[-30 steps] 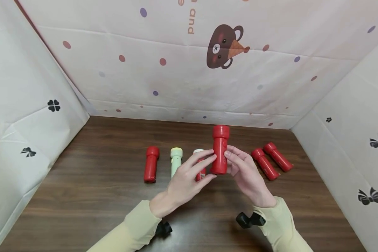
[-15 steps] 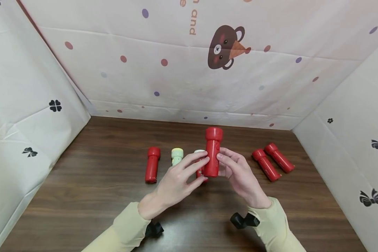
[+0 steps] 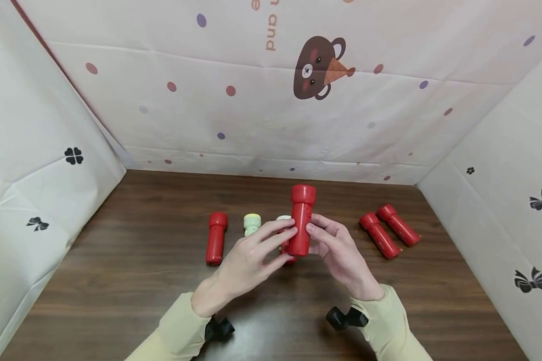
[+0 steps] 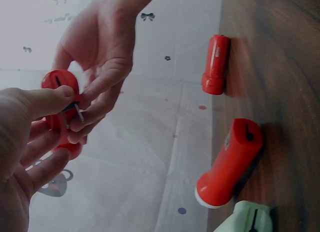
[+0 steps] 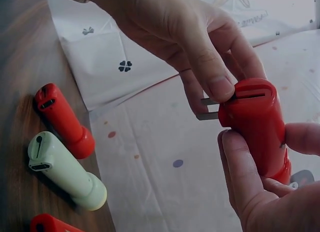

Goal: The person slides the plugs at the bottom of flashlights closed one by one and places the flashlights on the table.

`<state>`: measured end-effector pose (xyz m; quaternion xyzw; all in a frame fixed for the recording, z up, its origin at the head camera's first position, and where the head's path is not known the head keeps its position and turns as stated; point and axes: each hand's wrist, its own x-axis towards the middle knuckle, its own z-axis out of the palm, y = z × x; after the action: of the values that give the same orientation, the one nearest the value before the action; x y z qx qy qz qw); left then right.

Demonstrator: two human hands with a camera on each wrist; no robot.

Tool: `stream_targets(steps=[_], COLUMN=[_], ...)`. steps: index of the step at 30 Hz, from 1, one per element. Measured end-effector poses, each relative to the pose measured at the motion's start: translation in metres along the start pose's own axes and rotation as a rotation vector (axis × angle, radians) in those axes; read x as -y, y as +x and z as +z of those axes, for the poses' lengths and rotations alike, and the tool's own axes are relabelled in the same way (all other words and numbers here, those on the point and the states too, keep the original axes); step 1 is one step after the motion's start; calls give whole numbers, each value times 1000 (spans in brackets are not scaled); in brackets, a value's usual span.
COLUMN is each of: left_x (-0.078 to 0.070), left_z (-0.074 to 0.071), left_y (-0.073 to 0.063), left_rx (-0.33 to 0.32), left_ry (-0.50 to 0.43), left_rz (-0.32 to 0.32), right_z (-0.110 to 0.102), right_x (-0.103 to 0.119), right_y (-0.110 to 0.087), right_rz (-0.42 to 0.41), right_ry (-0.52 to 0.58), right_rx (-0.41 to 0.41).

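Both hands hold a red flashlight (image 3: 301, 215) upright above the table, its wide head at the top. My right hand (image 3: 343, 258) grips the body from the right, with the thumb beside the side switch. From the left, my left hand (image 3: 246, 263) pinches it, fingers along the body and thumb at the bottom end. Two metal plug prongs (image 5: 209, 116) stick out of the flashlight near its base in the right wrist view, right by the left thumb. A narrow slot (image 5: 250, 94) shows on the end face.
On the wooden table (image 3: 162, 301) lie a red flashlight (image 3: 216, 238) and a pale green flashlight (image 3: 252, 223), partly hidden by the left hand. A white-rimmed red flashlight (image 4: 227, 162) lies behind the hands. Two red flashlights (image 3: 380, 235) lie at the right. Printed sheets (image 3: 185, 115) enclose the table.
Both hands and the held flashlight have shifted a little left and slightly down in the head view. Their hold looks the same, and the flashlights on the table have not moved.
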<state>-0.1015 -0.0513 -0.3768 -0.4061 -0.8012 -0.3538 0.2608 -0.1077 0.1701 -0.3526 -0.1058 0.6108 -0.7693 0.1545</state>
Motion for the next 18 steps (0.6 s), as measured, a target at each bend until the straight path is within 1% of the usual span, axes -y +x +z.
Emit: stream_targets(steps=[3, 6, 11, 18], left_x=[-1, -2, 0, 1], left_z=[-3, -3, -3, -4], left_y=[0, -1, -3, -2], left_rx=[27, 34, 21, 20], left_ry=[10, 13, 25, 33], left_rz=[-11, -9, 12, 17], right_z=[-1, -2, -1, -1], right_x=[-1, -4, -7, -7], right_y=[-1, -1, 0, -1], right_rz=[6, 4, -10, 1], right_ry=[4, 14, 44, 42], right_rx=[16, 35, 62, 62])
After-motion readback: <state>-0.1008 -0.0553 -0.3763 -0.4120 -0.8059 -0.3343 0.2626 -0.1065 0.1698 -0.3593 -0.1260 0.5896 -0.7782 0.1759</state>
